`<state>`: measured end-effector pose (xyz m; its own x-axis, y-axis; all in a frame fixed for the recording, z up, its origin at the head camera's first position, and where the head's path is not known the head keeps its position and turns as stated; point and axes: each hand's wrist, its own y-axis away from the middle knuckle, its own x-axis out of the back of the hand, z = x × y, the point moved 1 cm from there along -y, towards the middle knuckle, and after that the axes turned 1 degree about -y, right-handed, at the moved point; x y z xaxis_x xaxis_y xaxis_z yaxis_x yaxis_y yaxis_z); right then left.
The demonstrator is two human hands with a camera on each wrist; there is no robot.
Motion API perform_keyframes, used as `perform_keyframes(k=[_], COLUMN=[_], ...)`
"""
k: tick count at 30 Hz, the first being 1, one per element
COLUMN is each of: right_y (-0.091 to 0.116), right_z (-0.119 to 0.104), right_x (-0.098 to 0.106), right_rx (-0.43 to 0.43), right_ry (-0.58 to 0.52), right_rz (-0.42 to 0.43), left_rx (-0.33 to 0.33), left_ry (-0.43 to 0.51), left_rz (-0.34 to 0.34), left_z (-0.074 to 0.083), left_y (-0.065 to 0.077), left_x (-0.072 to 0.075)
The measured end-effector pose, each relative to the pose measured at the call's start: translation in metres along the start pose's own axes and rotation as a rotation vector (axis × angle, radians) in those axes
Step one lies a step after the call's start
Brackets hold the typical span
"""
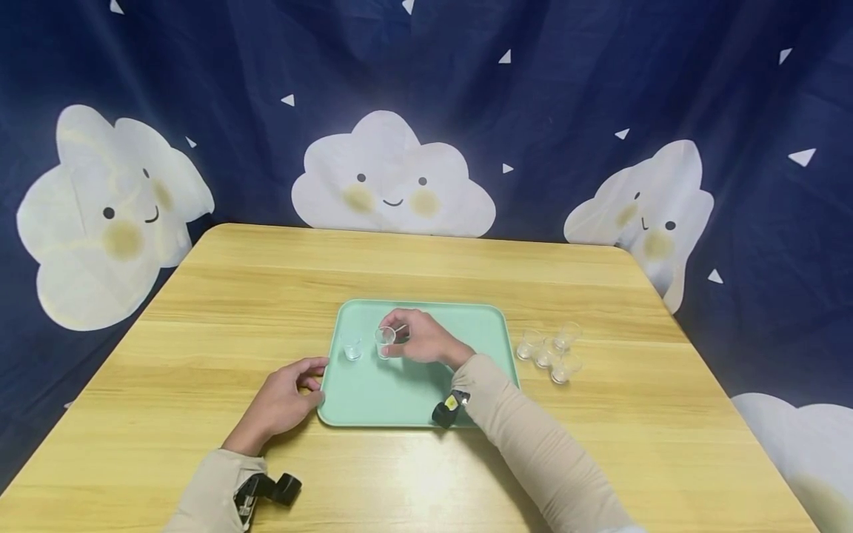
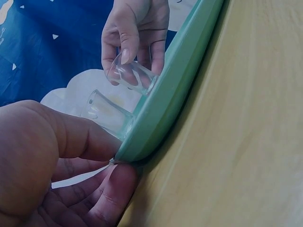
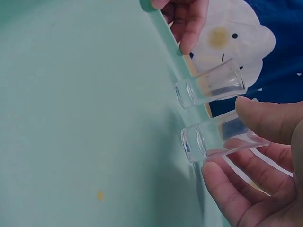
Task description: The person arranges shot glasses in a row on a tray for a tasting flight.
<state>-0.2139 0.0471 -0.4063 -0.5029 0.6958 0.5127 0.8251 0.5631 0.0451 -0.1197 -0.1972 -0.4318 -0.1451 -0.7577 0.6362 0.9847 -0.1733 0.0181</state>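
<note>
Above the left part of a mint-green tray (image 1: 413, 396), my right hand (image 1: 424, 338) pinches a clear shot glass (image 1: 384, 342) between thumb and fingers. It is upright, and whether its base touches the tray cannot be told. Just left of it, a second clear shot glass (image 1: 352, 348) stands on the tray. In the right wrist view the held glass (image 3: 213, 137) and the standing one (image 3: 210, 86) are close together. My left hand (image 1: 285, 396) rests against the tray's left edge, thumb and fingertips spread apart along the rim (image 2: 142, 142).
Several more clear shot glasses (image 1: 548, 354) stand clustered on the wooden table (image 1: 426, 481), just right of the tray. Behind the table hangs a dark blue curtain (image 1: 533, 89) with white clouds. Each wrist carries a small black camera mount (image 1: 266, 490).
</note>
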Motion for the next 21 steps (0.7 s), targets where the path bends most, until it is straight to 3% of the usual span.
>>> perform_keyframes(k=[9, 16, 21], right_y=[0.005, 0.014, 0.027], right_z=[-0.001, -0.003, -0.005], right_x=[0.013, 0.036, 0.056], right_rx=[-0.02, 0.054, 0.027], right_ry=[-0.058, -0.131, -0.251], right_rz=[-0.016, -0.016, 0.01], left_rx=[0.006, 0.005, 0.011], left_ry=[0.005, 0.009, -0.001], left_rz=[0.003, 0.009, 0.006], left_z=[0.001, 0.001, 0.0], left_y=[-0.001, -0.002, -0.001], left_x=[0.0, 0.0, 0.0])
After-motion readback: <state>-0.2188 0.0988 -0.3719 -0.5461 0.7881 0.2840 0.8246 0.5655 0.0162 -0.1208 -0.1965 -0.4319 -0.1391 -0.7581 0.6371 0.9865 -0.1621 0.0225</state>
